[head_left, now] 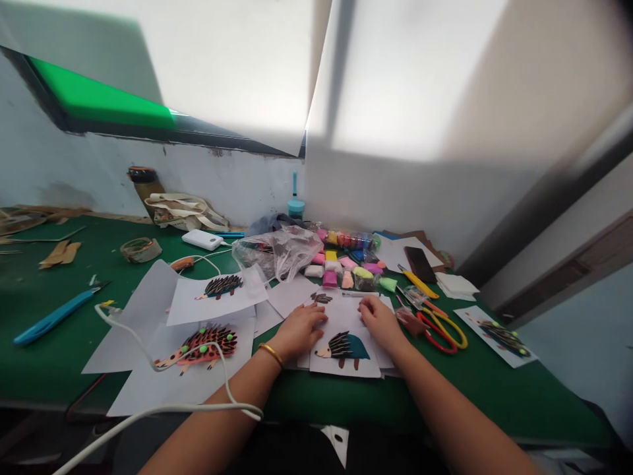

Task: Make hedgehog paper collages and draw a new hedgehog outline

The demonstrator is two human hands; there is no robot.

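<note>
In front of me on the green table lies a white sheet with a hedgehog picture (353, 346), its body teal, with dark spines covering the front half. My left hand (302, 328) rests on the sheet's left edge, fingers spread and lying flat. At the right side of the same sheet, my right hand (378, 321) has its fingers curled and pressed together. Whatever may be between those fingertips is too small to make out. Several loose dark spine pieces (322, 298) lie above the picture, just beyond my left fingertips. A slim pale tool (353, 294) lies behind my right hand.
Other hedgehog pictures lie left (208, 349) and right (499, 336). Packs of coloured clay (341, 267) and a plastic bag (281, 251) sit behind. Scissors (448, 330), a yellow cutter (418, 282) and a phone (420, 264) lie right. A white cable (163, 409) crosses my left forearm.
</note>
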